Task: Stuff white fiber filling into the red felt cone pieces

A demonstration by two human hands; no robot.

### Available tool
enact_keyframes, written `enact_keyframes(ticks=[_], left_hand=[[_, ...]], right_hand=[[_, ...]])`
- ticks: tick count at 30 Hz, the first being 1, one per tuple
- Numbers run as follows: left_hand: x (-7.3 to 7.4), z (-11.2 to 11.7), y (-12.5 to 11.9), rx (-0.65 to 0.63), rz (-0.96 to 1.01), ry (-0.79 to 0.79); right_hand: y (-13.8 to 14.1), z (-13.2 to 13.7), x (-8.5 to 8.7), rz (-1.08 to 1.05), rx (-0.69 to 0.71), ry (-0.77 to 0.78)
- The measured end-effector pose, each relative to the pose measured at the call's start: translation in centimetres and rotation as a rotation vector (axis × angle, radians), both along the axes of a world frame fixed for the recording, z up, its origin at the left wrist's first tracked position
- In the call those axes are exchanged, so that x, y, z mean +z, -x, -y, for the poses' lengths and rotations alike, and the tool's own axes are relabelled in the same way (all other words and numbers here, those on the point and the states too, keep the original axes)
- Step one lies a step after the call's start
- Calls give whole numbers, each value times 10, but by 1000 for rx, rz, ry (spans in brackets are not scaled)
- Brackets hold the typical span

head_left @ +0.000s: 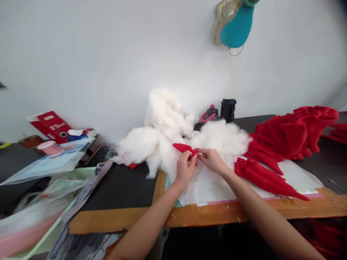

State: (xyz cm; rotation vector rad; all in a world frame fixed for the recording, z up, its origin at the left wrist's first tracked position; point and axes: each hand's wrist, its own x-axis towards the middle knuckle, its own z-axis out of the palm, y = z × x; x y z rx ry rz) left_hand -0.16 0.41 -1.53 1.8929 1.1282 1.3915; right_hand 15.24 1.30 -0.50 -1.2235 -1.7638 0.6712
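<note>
Between my two hands is a small red fabric piece (182, 147), its pointed end towards the left. My left hand (185, 166) pinches it from below near its gathered end. At its right end, the fingers of my right hand (211, 159) are closed on the edge of the same piece; the exact grip is partly hidden. Fluffy white stuffing (165, 122) is heaped just behind and around my hands. A longer red cone-shaped fabric piece (267, 177) lies to the right of my right forearm, tapering towards the table's front.
A big pile of red fabric pieces (292, 133) lies at the right. White paper (292, 173) covers part of the taped black table (119, 191). A dark bottle (228, 110) stands at the back. On the left are a pink thread spool (51, 148) and a pale green basket (40, 240).
</note>
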Motion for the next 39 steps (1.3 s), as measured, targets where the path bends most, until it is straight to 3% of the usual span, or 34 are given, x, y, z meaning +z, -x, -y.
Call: enact_keyframes(ticks=[2, 6, 11, 13, 16, 20, 24, 26, 28, 32, 39], left_hand=[[-1, 1, -1, -28, -48, -36], [2, 7, -3, -17, -61, -127], [8, 14, -4, 45, -20, -237], [9, 16, -5, -5, 17, -217], [8, 20, -8, -169, 56, -154], [7, 25, -10, -354, 137, -75], [12, 21, -9, -346, 660, 97], [15, 15, -7, -303, 916, 199], [18, 10, -3, -319, 1037, 337], [20, 11, -1, -370, 1080, 544], [18, 25, -12, -414, 925, 578]], right_hand=[[2, 1, 0, -69, 66, 69], [6, 4, 3, -401, 241, 246], [2, 4, 6, -731, 393, 357], [-1, 6, 7, -763, 471, 377], [-1, 12, 11, -602, 526, 306], [4, 18, 16, -388, 354, 125], [10, 17, 10, -316, 260, -42], [13, 17, 6, -273, 281, -84], [17, 19, 2, -206, 348, -105], [26, 27, 1, 3, 479, -171], [26, 32, 2, 182, 488, -164]])
